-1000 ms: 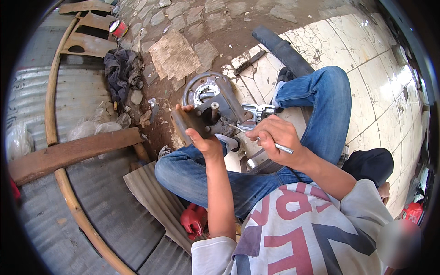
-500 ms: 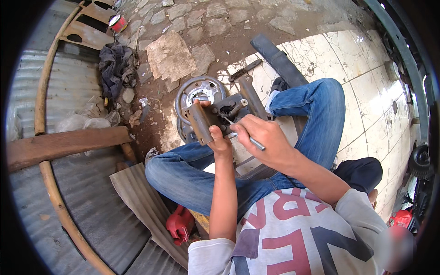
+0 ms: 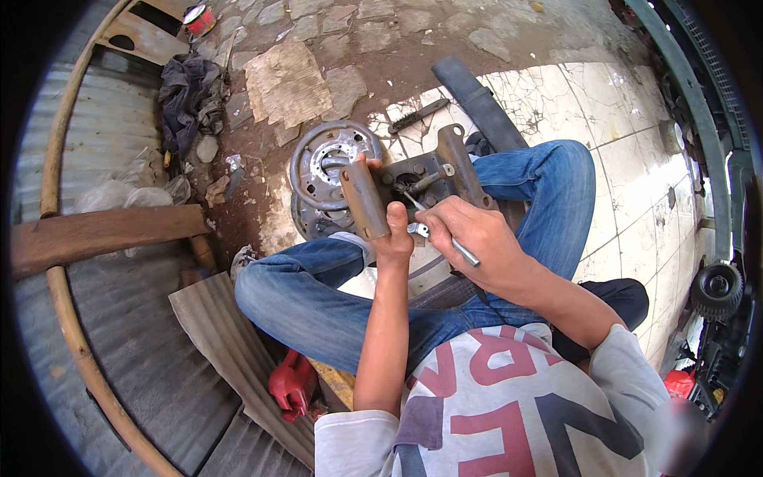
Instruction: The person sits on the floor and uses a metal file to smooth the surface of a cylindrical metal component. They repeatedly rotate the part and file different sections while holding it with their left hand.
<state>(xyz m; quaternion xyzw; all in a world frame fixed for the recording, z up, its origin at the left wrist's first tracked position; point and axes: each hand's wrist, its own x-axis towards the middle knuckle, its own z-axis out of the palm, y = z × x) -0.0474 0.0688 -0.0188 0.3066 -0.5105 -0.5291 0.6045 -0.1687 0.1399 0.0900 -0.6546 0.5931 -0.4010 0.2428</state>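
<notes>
A rusty brown metal bracket with two upright side plates and a dark middle is held over my lap. My left hand is closed around its left plate, the thumb on the near end and fingertips showing at the far end. My right hand grips a thin metal rod tool. The tool's tip reaches into the dark recess in the middle of the bracket; what it touches there is too small to tell. A short bolt-like stub sticks out beside the recess.
Grey round metal plates lie stacked beyond the bracket. Past it are a wire brush and a long dark flat piece. A wooden plank juts in at left. A red object sits by my left thigh.
The bracket has shifted slightly right, away from the round plates, with both hands following. A silver part now shows below the right hand. The surroundings have slid left in view.
</notes>
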